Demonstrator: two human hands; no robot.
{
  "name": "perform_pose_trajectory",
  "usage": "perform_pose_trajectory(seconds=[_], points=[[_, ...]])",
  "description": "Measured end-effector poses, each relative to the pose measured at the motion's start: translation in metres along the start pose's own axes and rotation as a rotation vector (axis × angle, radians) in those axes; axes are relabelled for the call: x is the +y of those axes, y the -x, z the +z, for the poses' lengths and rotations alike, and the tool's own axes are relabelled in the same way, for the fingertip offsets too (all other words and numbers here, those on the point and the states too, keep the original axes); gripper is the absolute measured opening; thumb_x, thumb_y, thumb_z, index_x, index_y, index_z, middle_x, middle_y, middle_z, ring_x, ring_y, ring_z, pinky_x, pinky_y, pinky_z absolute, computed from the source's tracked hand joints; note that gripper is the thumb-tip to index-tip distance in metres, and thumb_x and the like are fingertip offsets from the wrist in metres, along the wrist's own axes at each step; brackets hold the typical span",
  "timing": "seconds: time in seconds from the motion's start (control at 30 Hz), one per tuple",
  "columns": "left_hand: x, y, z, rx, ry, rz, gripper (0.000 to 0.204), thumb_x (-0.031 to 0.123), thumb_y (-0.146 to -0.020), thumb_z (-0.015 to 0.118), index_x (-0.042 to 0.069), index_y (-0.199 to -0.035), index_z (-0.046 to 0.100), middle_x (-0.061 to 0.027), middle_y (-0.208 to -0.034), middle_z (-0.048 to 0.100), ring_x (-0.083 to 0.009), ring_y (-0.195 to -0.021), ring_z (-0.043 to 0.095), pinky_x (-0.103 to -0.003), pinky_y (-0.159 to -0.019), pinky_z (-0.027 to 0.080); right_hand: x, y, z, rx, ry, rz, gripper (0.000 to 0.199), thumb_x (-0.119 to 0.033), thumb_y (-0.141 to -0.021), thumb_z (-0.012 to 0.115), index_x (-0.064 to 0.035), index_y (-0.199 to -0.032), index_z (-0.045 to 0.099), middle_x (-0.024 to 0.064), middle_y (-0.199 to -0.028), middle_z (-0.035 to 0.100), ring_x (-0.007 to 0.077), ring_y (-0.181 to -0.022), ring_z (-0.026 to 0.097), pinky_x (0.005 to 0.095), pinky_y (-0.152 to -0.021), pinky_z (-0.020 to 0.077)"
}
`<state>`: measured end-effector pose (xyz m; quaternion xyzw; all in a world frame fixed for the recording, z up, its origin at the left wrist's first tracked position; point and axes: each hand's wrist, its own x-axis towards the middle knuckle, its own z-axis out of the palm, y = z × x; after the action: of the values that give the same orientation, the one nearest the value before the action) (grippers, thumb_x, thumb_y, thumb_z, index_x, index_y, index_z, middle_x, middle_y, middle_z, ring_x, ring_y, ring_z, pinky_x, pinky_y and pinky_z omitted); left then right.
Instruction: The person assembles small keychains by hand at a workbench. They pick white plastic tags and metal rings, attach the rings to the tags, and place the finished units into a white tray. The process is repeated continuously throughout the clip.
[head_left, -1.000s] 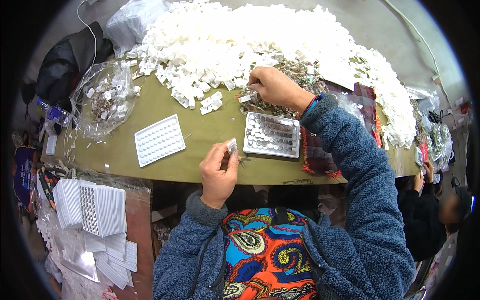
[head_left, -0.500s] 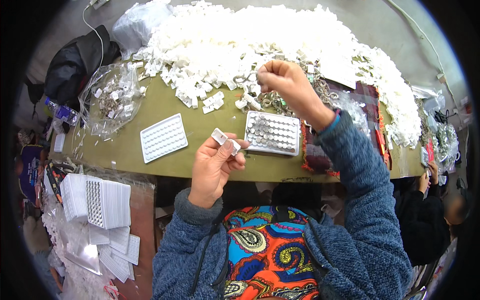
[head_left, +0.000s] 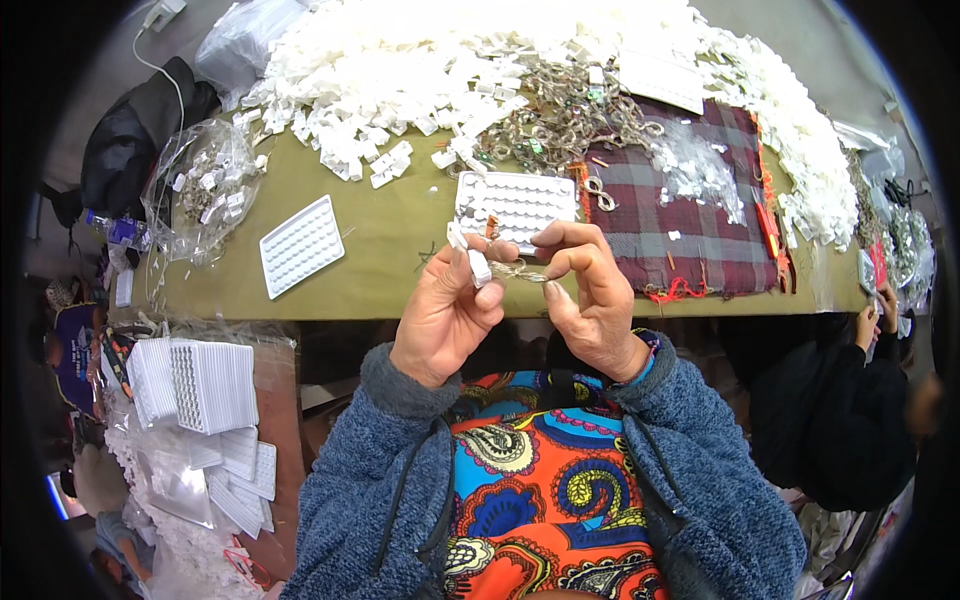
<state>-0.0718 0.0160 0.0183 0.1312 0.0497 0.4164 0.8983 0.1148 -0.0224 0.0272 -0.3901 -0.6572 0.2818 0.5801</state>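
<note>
Over the table's near edge, both my hands work on the same small pieces. My left hand is closed, pinching a small white plastic case between thumb and fingers. A looped bundle of thin wire, with an orange bit near it, stretches from the case to my right hand. The right thumb and index finger pinch the bundle's end; the other fingers are bent. Just beyond the hands lies a white tray with rows of round hollows, its near side partly covered by my fingers.
White plastic pieces are heaped across the far side. Tangled wire bundles lie before them, beside a plaid cloth. Another white tray rests at left, near a clear bag. Stacked trays stand lower left. A co-worker's hands show at right.
My right hand has come down from the heap to my left hand, now with a wire bundle in its fingers. The left hand still holds the white case.
</note>
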Motion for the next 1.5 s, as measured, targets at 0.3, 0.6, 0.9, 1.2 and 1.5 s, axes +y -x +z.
perform_pose_trajectory(seconds=[0.3, 0.6, 0.9, 1.2, 1.5], points=[[-0.029, -0.001, 0.023, 0.066, -1.382, 0.427, 0.014, 0.004, -0.093, 0.067, -0.002, -0.105, 0.064, -0.0145, -0.102, 0.068, -0.0217, -0.084, 0.07, -0.03, -0.073, 0.057, -0.014, 0.008, -0.025, 0.131, -0.133, 0.2, 0.006, 0.001, -0.088, 0.067, 0.0023, -0.094, 0.066, 0.0101, -0.097, 0.064, 0.0164, -0.09, 0.062, 0.0285, -0.079, 0.0485], [-0.029, -0.007, 0.02, -0.308, -2.083, 0.582, 0.033, -0.007, -0.073, 0.073, 0.001, -0.104, 0.065, -0.015, -0.098, 0.068, -0.0314, -0.084, 0.068, -0.036, -0.069, 0.057, -0.009, 0.008, -0.027, -0.027, 0.029, 0.368, 0.004, 0.0, -0.089, 0.066, 0.0032, -0.092, 0.065, 0.0076, -0.09, 0.065, 0.0145, -0.082, 0.062, 0.0277, -0.074, 0.0498], [-0.028, 0.001, 0.026, 0.325, -1.117, 0.201, 0.023, 0.005, -0.095, 0.066, -0.004, -0.116, 0.067, -0.0099, -0.103, 0.073, -0.0112, -0.072, 0.066, -0.023, -0.064, 0.056, -0.006, 0.007, -0.033, 0.196, -0.58, 0.29, 0.011, -0.013, -0.105, 0.049, -0.0023, -0.107, 0.047, 0.0098, -0.1, 0.061, 0.0177, -0.097, 0.063, 0.0328, -0.092, 0.05], [-0.024, 0.004, 0.011, 0.252, -0.891, 0.086, 0.033, 0.006, -0.1, 0.058, -0.007, -0.13, 0.057, -0.0163, -0.121, 0.065, -0.0177, -0.091, 0.069, -0.031, -0.082, 0.059, -0.015, 0.015, -0.015, -0.079, -0.586, 0.568, 0.014, -0.017, -0.104, 0.054, -0.0041, -0.107, 0.049, 0.0011, -0.089, 0.057, 0.0038, -0.065, 0.046, 0.0183, -0.057, 0.0387], [-0.021, 0.005, 0.004, 0.336, -0.916, 0.133, 0.028, 0.004, -0.095, 0.065, -0.007, -0.121, 0.062, -0.012, -0.099, 0.071, -0.0182, -0.083, 0.071, -0.028, -0.073, 0.06, -0.012, 0.012, 0.003, 0.027, -0.523, 0.615, 0.014, -0.017, -0.101, 0.061, -0.0033, -0.104, 0.057, -0.0058, -0.08, 0.054, 0.0007, -0.065, 0.043, 0.017, -0.056, 0.0354]])
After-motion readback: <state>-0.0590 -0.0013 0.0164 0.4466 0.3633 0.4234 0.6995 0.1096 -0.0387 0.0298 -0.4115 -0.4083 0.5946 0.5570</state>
